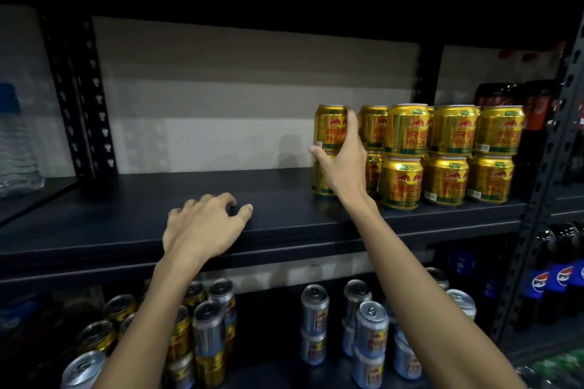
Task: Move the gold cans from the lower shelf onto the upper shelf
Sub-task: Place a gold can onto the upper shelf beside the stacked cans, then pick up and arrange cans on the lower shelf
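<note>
Head view: both our arms reach the upper shelf [151, 196].
Our right hand [343, 156] curls round a stacked gold can [328, 123] there; our left hand [202, 227] rests loosely curled, empty, on its edge.

Held gold can [328, 126] partly behind the right hand [343, 161] (1 water bottle [15, 142] edge-cropped)

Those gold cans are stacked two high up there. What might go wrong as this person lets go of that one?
1. The right hand grips the top gold can, which stands on the gold can beneath. If it sits off-centre, it may topple when released.
2. The neighbouring stacks stand very close, so pulling the fingers out might nudge them.
3. A falling can could roll off the upper shelf onto the silver cans below.
</note>
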